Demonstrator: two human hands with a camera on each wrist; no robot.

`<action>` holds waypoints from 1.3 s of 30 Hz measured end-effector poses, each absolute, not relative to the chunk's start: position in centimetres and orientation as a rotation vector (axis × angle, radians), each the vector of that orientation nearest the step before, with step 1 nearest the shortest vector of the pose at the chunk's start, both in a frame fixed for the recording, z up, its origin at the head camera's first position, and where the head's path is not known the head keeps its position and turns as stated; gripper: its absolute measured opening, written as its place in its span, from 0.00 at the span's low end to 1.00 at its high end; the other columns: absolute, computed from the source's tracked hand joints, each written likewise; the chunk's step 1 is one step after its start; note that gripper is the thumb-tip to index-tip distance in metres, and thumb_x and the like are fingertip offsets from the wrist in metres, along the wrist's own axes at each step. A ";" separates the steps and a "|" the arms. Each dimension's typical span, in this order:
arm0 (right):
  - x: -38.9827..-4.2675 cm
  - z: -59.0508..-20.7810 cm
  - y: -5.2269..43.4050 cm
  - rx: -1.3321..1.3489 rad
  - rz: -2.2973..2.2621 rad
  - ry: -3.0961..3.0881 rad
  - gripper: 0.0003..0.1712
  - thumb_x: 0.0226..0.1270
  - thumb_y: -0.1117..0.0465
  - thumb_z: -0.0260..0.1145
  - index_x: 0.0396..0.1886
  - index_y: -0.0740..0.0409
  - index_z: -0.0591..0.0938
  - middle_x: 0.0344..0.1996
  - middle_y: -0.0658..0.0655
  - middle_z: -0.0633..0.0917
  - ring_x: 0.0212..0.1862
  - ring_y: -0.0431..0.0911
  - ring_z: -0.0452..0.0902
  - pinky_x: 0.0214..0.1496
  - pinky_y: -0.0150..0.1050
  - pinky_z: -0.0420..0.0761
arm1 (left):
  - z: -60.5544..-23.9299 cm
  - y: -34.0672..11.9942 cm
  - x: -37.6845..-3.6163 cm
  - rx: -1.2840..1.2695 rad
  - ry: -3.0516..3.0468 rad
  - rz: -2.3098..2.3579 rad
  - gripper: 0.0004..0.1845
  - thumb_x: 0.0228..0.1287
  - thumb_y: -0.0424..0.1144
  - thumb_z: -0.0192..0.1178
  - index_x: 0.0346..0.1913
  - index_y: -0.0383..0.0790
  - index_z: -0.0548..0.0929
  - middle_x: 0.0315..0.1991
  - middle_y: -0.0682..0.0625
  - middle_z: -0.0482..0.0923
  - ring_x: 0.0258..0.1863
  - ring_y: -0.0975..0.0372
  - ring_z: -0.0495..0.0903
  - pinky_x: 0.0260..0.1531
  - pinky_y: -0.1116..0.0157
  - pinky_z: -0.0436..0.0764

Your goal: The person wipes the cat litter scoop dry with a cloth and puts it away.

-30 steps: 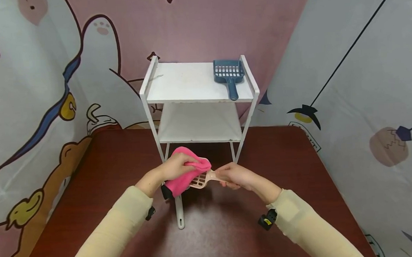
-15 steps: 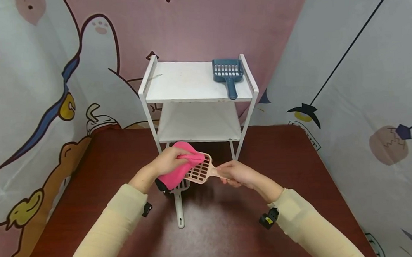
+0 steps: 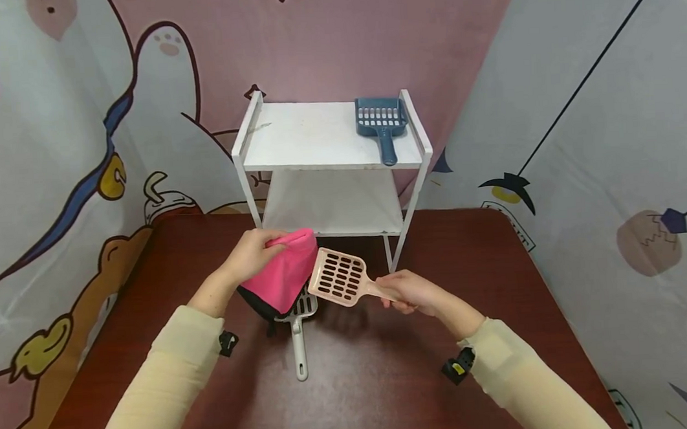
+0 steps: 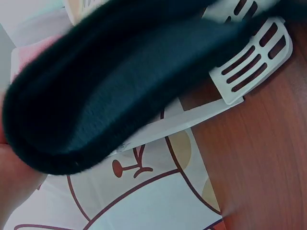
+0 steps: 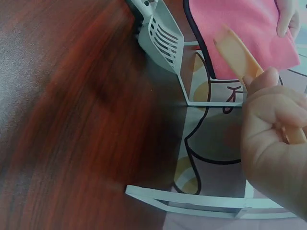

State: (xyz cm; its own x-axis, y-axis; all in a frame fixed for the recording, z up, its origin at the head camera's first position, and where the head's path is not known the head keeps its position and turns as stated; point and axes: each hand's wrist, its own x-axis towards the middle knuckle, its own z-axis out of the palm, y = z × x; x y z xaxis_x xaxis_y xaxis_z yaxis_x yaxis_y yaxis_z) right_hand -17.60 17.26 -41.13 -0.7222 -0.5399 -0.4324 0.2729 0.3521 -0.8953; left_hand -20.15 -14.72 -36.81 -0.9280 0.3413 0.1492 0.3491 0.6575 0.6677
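Because my right hand (image 3: pixel 410 291) grips the peach litter scoop (image 3: pixel 340 278) by its handle (image 3: pixel 376 290), it juts clear.
My left hand (image 3: pixel 248 256) pinches the pink cloth (image 3: pixel 285 271), letting it hang.

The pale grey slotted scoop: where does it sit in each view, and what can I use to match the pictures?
Head: just left of centre in the lower half, handle toward the bottom; the pink cloth hides part of the pale grey slotted scoop.
Left wrist: upper right, partly behind blurred dark fabric.
Right wrist: top middle, cut off by the upper edge.
Shared landmark: the red-brown tabletop.
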 end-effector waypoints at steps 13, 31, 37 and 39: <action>-17.6 -41.8 17.6 -0.210 -1.509 1.803 0.21 0.75 0.57 0.41 0.46 0.72 0.72 0.16 0.45 0.75 0.11 0.32 0.59 0.14 0.26 0.60 | -37.1 -14.9 -19.7 -0.633 -2.908 -1.161 0.12 0.63 0.31 0.58 0.49 0.34 0.83 0.38 0.42 0.83 0.23 0.64 0.71 0.29 0.67 0.72; -17.5 -43.0 17.1 -0.191 -1.503 1.788 0.12 0.64 0.63 0.59 0.41 0.68 0.71 0.13 0.46 0.70 0.11 0.33 0.53 0.13 0.26 0.55 | -37.6 -14.7 -18.9 -0.688 -2.927 -1.196 0.11 0.62 0.31 0.59 0.46 0.34 0.83 0.35 0.44 0.84 0.23 0.66 0.72 0.28 0.69 0.74; -17.6 -43.3 17.0 -0.224 -1.501 1.860 0.13 0.66 0.64 0.56 0.43 0.69 0.68 0.16 0.47 0.74 0.11 0.33 0.55 0.14 0.27 0.56 | -37.7 -14.5 -18.5 -0.728 -2.928 -1.224 0.11 0.62 0.32 0.59 0.46 0.36 0.84 0.31 0.47 0.83 0.23 0.65 0.71 0.26 0.69 0.73; -17.6 -43.5 17.0 -0.234 -1.484 1.913 0.13 0.66 0.63 0.57 0.42 0.70 0.71 0.17 0.47 0.75 0.11 0.34 0.56 0.14 0.28 0.57 | -37.8 -14.4 -18.4 -0.757 -2.928 -1.229 0.10 0.62 0.32 0.59 0.46 0.36 0.84 0.31 0.48 0.83 0.23 0.65 0.71 0.26 0.69 0.73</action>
State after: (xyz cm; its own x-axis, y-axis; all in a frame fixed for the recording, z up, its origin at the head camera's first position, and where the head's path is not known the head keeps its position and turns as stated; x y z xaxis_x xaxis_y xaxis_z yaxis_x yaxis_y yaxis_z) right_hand -17.64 16.98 -43.48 -0.7428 -0.5304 -0.4086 0.2637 0.3292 -0.9067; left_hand -18.37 -14.43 -37.77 -0.8854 0.4605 0.0640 0.3682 0.6105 0.7012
